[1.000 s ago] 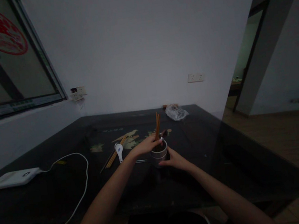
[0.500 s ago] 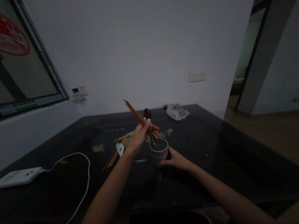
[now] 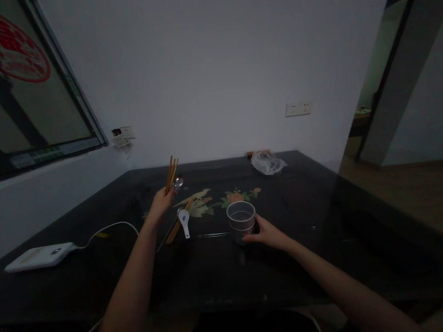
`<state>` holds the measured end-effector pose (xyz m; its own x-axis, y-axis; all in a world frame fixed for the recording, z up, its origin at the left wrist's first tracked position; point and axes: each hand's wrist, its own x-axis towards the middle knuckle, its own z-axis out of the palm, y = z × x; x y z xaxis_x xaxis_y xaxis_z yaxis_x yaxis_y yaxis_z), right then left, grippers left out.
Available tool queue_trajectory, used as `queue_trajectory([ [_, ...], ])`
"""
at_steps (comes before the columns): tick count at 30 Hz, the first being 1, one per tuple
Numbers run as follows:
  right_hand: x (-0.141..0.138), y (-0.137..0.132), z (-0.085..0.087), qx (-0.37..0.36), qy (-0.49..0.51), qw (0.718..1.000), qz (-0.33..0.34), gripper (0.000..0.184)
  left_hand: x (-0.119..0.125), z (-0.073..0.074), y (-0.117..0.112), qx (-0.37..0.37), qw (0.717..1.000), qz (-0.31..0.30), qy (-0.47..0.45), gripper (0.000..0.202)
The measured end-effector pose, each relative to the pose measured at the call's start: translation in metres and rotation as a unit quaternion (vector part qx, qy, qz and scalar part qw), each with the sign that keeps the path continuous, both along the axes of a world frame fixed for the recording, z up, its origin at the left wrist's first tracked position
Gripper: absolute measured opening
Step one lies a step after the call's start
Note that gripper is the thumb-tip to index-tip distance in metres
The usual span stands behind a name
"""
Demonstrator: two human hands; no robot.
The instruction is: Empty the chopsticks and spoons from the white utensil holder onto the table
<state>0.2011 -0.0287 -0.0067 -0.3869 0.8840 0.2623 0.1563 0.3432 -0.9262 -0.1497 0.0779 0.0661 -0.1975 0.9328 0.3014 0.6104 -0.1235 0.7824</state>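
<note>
A small round cup with pale, see-through walls stands on the dark glossy counter; nothing shows inside it, though the light is too dim to be sure. The right hand rests against the cup's near right side, fingers curled round its wall, so this grip is closed on the cup.

The left hand is lifted above the counter, well left of the cup, its grip closed around a bundle of thin wooden chopsticks and a metal spoon. The chopsticks are straight, slim and orange-brown, and they point up and slightly away from the person; the spoon's rounded shiny bowl sits just beside them, above the fingers.

Below that hand, on the counter, lie more wooden chopsticks in a loose slant, with a white ceramic spoon touching or overlapping them. A thin metal rod-like piece lies flat just left of the cup; what it is cannot be told.

The counter's surface is smooth and reflective, with a painted flower pattern beyond the cup. A flat white device sits at the far left with a white cable curving from it. A crumpled clear plastic bag lies near the wall.
</note>
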Motion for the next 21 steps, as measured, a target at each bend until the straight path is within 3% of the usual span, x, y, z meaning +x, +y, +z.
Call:
queue_trajectory([
  [2, 0.0, 0.0, 0.0, -0.002, 0.001, 1.0, 0.001, 0.077, -0.013, -0.019, 0.012, -0.061, 0.993, 0.037, 0.097, 0.029],
  [7, -0.001, -0.001, 0.001, 0.0, -0.008, 1.0, -0.007, 0.077, -0.021, -0.048, 0.028, -0.104, 0.983, 0.046, 0.143, 0.027],
  [15, -0.001, 0.001, 0.0, 0.014, -0.012, 1.0, -0.015, 0.08, -0.022, -0.062, 0.046, -0.124, 0.973, 0.045, 0.19, 0.026],
  [21, 0.001, 0.002, -0.003, 0.017, -0.012, 1.0, -0.01, 0.082, -0.016, -0.07, 0.047, -0.112, 0.971, 0.027, 0.212, 0.025],
])
